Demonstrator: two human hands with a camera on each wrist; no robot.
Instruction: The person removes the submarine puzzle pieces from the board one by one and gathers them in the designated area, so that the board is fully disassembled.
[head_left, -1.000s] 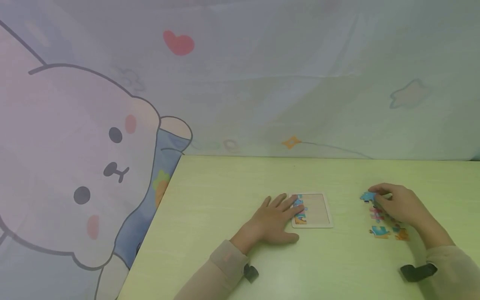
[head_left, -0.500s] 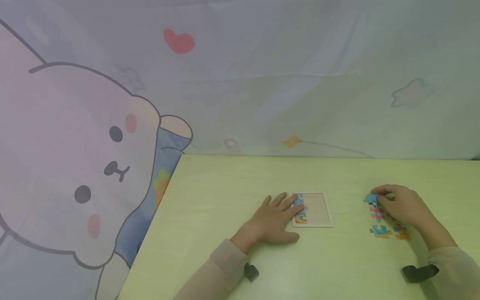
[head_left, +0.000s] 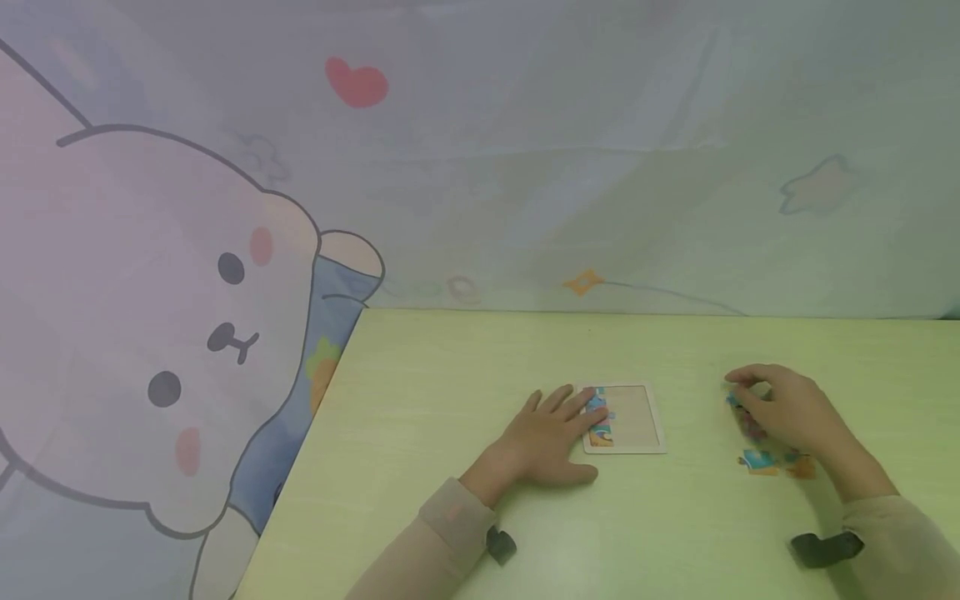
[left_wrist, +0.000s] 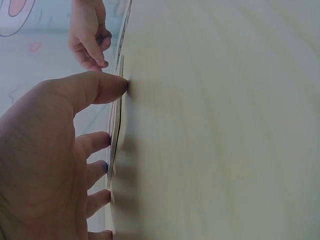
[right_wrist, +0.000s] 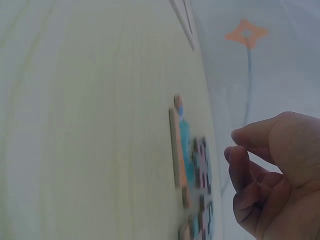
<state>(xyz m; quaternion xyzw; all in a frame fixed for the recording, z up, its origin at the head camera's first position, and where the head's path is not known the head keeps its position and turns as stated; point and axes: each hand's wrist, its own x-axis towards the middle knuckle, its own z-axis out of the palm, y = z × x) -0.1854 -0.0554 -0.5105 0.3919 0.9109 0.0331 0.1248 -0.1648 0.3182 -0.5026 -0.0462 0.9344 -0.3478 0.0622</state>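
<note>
My left hand point(head_left: 553, 437) lies spread over the left side of a square puzzle tray point(head_left: 660, 421), its fingertips touching the jigsaw pieces point(head_left: 601, 435) there; fingers hide part of them. My right hand point(head_left: 787, 408) hovers over loose jigsaw pieces at the right. Its fingers are loosely bent, and I see nothing between thumb and index tips in the right wrist view point(right_wrist: 272, 172). Under that hand a blue piece point(head_left: 733, 401) shows partly, with a blurred pinkish piece below. Nearer lie a blue-and-orange piece point(head_left: 761, 462) and an orange one point(head_left: 801, 467).
Both hands work on a pale yellow-green table point(head_left: 450, 358). Behind it hangs a printed cloth point(head_left: 480, 167) with a cartoon animal at the left. Dark straps point(head_left: 825, 550) show near both cuffs.
My right hand pressed on and shifted the blue piece slightly right, then released it and rose a little to the left. The left hand and the tray stayed in place.
</note>
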